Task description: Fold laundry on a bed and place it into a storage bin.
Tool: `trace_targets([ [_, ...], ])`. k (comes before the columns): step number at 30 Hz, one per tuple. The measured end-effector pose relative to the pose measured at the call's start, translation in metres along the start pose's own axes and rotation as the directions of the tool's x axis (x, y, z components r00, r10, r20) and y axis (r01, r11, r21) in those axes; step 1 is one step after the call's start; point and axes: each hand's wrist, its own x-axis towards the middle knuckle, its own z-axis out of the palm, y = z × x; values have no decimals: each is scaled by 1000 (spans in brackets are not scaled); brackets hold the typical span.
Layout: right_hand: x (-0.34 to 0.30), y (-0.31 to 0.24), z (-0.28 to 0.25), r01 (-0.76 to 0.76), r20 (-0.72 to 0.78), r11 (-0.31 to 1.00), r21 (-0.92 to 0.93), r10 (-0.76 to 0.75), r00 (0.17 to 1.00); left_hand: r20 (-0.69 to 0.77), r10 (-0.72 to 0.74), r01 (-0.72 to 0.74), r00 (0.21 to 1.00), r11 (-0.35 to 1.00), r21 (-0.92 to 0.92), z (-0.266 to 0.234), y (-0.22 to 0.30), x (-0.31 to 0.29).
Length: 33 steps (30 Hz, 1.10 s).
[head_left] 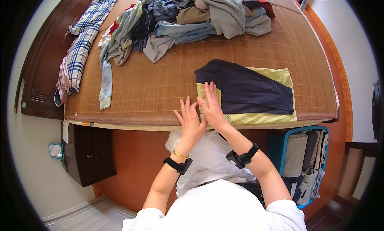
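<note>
A yellow and navy garment (256, 89) lies flat near the bed's front edge, its navy part folded over the yellow. It looks like a long-sleeved top. My right hand (213, 111) rests on its left edge, fingers stretched out flat and thumb apart. Just left of the garment, my left hand (192, 123) lies over the brown bed mat (152, 87) with fingers spread. The two hands are close together, their thumbs near each other, and neither grips anything. Each wrist carries a black strap with a small box.
A heap of mixed clothes (184, 21) covers the far side of the bed. Checked bedding (82, 57) runs along the left edge. Below the bed's front right stands a blue bin (285, 151) holding folded clothes. A dark cabinet (90, 155) stands at the front left.
</note>
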Motion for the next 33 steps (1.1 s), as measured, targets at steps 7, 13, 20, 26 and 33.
trace_targets([
  [7,8,-25,-54,-185,72,835,519,172,982,-76,229,-242,970,917,-317,23,34,5],
  [13,-5,7,-84,-82,-223,989,119,108,969,114,389,-362,914,909,-205,39,70,12],
  [20,-12,11,-82,7,-8,884,-468,-12,1000,263,456,-488,850,870,71,41,78,0],
  [26,-5,18,-74,-74,-66,935,-348,54,996,226,385,-310,895,900,-306,12,51,4],
  [33,6,5,-54,-128,-154,844,-521,55,987,-135,330,-335,934,942,-13,27,36,11],
])
